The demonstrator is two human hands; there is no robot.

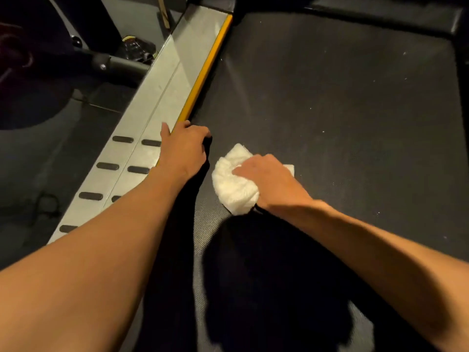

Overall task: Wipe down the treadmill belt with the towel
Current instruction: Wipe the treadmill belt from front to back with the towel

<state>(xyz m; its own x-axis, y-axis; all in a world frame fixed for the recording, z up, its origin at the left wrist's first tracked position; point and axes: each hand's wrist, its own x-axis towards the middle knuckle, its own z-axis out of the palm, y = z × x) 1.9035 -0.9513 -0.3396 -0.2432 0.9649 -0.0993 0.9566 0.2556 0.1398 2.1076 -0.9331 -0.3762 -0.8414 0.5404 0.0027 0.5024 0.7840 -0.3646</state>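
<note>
Centre to R: belt [342, 110], running from near end to far end. Along its L edge: strip [203, 69], then side rail [152, 102] further L, w/ pads [107, 165] in two rows on near part. L of rail: floor [38, 161], w/ base of another machine [114, 63] further back. On belt, near its L edge: towel [233, 184], under R hand [271, 181]. Just L of towel, not touching it: L hand [184, 148], thumb on rail, fingers hooked over strip. Behind belt, at far end: cover [380, 13].
</note>
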